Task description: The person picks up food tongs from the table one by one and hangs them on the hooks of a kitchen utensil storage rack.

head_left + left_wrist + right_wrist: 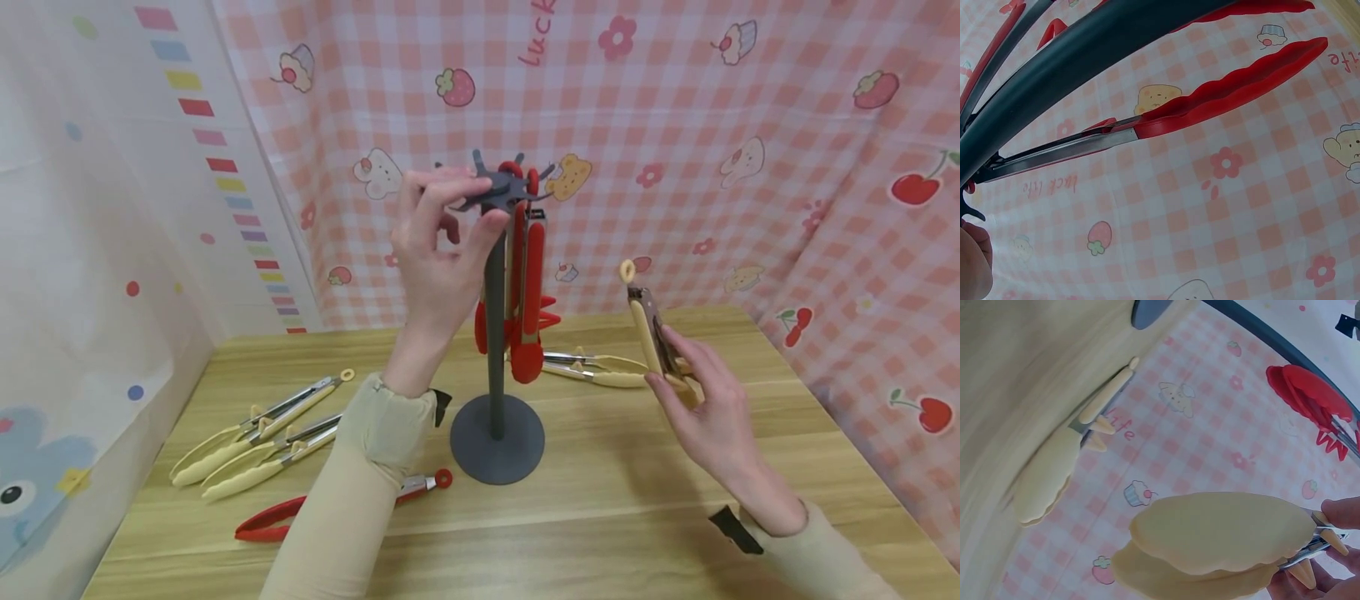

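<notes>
A dark grey rotating utensil stand (497, 333) with hooks at its top rises from a round base. My left hand (442, 242) pinches its hooked top between thumb and fingers. Red tongs (531, 283) hang from hooks on the right side of the post; the left wrist view shows their scalloped red heads (1235, 87) close by. To the right of the stand, my right hand (708, 408) grips yellow tongs (645, 329), hanging ring up and apart from the hooks. Their cream-yellow heads (1222, 531) fill the lower part of the right wrist view.
Two yellow tongs (247, 479) lie at the left of the wooden table (585, 533). Red tongs (266, 521) lie in front, partly hidden by the left forearm. Another yellow pair (607, 377) lies behind the stand's right side. Checked curtain (660, 108) hangs behind.
</notes>
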`<state>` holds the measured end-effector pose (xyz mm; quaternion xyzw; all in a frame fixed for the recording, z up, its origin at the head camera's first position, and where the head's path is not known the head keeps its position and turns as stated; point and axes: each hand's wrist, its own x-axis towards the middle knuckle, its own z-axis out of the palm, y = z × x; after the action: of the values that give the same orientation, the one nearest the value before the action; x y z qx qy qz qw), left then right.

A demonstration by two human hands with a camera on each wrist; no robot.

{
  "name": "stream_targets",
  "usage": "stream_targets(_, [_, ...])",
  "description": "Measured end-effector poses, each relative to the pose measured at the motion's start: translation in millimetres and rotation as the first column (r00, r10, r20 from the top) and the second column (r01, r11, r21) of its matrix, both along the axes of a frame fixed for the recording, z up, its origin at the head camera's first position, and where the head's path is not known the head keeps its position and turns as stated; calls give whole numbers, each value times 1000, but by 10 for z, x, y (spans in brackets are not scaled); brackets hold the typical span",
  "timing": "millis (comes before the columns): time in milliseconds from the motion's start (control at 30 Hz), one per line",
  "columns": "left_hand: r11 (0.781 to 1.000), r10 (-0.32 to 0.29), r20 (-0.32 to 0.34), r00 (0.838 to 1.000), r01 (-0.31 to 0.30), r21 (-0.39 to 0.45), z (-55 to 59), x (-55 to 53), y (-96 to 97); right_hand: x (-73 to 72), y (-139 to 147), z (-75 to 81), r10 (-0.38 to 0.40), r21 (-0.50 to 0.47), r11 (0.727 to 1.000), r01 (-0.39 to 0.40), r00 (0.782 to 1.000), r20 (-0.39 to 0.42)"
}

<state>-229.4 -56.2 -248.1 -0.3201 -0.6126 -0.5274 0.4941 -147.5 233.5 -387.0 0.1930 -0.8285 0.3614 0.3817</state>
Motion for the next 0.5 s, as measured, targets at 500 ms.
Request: stream_targets(500, [1000,-4,5,1000,4,6,-1,-1,7,49,-169,176,42,-21,999,-42,999,-13])
